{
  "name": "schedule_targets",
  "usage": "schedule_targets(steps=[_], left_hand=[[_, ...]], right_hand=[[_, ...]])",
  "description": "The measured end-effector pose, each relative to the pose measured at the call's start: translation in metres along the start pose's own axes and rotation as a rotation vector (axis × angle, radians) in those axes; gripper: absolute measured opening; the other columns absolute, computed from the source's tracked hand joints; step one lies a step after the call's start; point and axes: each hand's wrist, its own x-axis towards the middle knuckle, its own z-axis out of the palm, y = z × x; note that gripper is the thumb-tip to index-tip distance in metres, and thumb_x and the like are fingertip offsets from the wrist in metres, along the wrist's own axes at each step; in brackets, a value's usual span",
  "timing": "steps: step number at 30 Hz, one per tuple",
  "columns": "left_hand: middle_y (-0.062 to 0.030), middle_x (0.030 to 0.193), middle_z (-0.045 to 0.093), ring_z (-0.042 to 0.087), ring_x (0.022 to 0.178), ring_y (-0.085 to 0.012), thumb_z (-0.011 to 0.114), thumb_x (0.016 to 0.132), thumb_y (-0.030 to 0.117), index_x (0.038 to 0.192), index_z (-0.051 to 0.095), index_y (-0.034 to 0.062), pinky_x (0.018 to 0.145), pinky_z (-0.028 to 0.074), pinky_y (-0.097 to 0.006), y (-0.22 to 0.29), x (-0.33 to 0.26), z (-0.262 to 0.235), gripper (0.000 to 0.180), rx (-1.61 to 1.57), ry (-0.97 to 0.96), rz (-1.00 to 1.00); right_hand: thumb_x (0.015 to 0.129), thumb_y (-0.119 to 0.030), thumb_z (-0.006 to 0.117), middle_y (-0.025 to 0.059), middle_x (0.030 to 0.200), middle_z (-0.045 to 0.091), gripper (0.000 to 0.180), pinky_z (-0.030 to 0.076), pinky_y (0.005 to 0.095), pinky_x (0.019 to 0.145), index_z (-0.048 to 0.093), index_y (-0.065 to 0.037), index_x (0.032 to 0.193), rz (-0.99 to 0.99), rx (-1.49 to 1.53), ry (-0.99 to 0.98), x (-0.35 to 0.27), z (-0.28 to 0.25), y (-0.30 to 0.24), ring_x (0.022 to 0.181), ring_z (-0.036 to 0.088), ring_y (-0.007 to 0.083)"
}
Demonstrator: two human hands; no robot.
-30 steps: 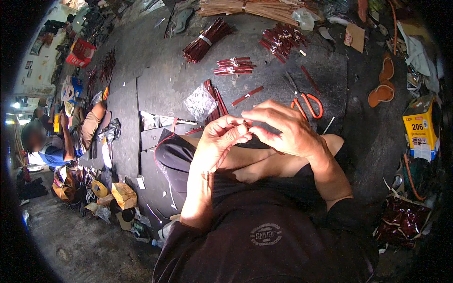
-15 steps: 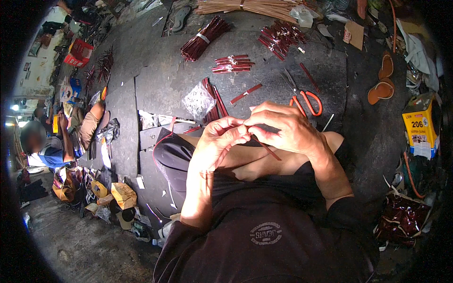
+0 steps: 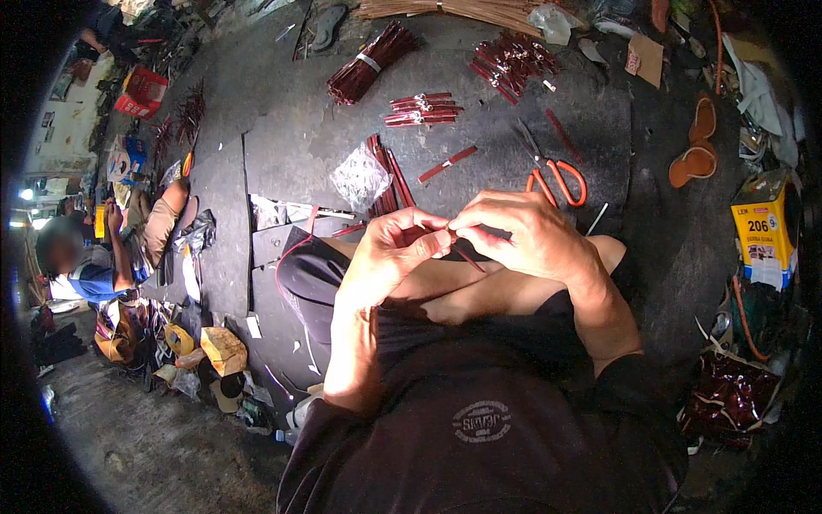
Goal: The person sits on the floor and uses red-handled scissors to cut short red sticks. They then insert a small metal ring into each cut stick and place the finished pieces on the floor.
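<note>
In front of my lap, my left hand (image 3: 390,257) and my right hand (image 3: 529,238) meet at the fingertips. Both are closed in a pinch on a narrow dark-red strap (image 3: 467,259), whose tail slants down to the right below the fingers. The fingers cover its upper end, so I cannot tell whether a buckle is there. Beyond my left hand lie loose red straps (image 3: 396,182) and a clear plastic bag (image 3: 361,177) of small pieces. A single strap with a metal piece (image 3: 447,164) rests ahead of my hands. Orange-handled scissors (image 3: 558,182) lie partly open past my right hand.
Farther off are a tied bundle of red straps (image 3: 373,63), a small stack with buckles (image 3: 422,110) and a larger pile (image 3: 512,65). Brown sandals (image 3: 695,158) and a yellow box (image 3: 762,227) stand at the right. Another person (image 3: 94,265) sits at the left.
Less of the strap's tail shows below my fingers, and it has drawn up toward them. My hands stay together, with the right fingers slightly shifted.
</note>
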Motion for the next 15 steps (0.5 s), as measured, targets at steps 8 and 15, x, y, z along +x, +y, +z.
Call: schedule_targets(steps=[8, 15], left_hand=[[-0.0058, 0.093, 0.07, 0.064, 0.085, -0.0102, 0.067, 0.092, 0.007, 0.106, 0.065, -0.0031, 0.08, 0.051, -0.025, -0.003, 0.004, -0.008, 0.018, 0.16, -0.113, -0.1], [-0.0135, 0.105, 0.069, 0.069, 0.089, -0.0192, 0.063, 0.094, 0.008, 0.111, 0.063, -0.0028, 0.082, 0.058, -0.03, -0.018, 0.009, -0.01, 0.02, -0.402, -0.024, -0.03]], right_hand=[[0.087, -0.004, 0.058, 0.0128, 0.083, 0.053, 0.008, 0.05, 0.044, 0.066, 0.052, -0.003, 0.092, -0.088, -0.157, -0.16, -0.004, 0.007, 0.0, 0.075, 0.06, 0.0337], [0.082, 0.001, 0.068, 0.0091, 0.092, 0.062, 0.02, 0.051, 0.036, 0.068, 0.063, -0.005, 0.101, -0.062, -0.023, 0.107, 0.004, 0.002, -0.002, 0.081, 0.065, 0.0266]])
